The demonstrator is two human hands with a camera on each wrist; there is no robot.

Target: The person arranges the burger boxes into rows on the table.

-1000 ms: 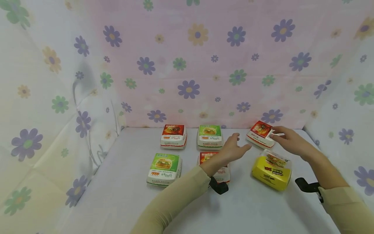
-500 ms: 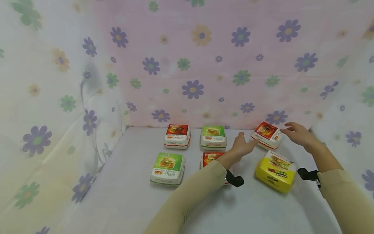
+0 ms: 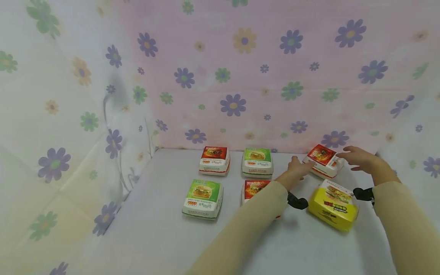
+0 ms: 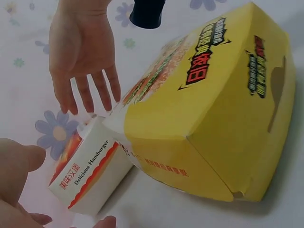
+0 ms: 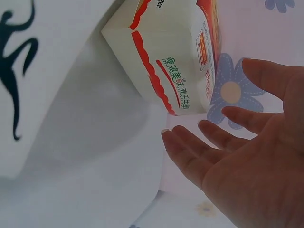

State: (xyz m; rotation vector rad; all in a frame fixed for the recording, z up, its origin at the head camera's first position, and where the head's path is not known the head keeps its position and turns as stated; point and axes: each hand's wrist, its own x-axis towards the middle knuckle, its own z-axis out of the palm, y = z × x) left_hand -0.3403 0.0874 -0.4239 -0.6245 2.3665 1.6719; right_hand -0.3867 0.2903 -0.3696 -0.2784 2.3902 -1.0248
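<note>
At the back right of the table lies a red-and-white hamburger box [image 3: 322,156], turned at an angle, with one of my hands on each side. My left hand [image 3: 295,172] is at its left side, fingers spread and the thumb side close to it; whether it touches I cannot tell. To the right, my right hand [image 3: 365,162] holds its fingers loosely bent towards the box. In the right wrist view a gap separates those fingertips [image 5: 166,135] from the box wall. A larger yellow burger box [image 3: 333,208] stands in front, between my forearms.
A red box [image 3: 214,160] and a green box [image 3: 257,162] stand along the back. Nearer are another green box [image 3: 202,198] and a red box [image 3: 252,187], partly behind my left sleeve. Flowered cloth [image 3: 240,76] hangs behind the white table [image 3: 151,236].
My right hand has come off the red hamburger box and stands to its right. My left hand has moved right, to the box's left side. The head view has shifted slightly.
</note>
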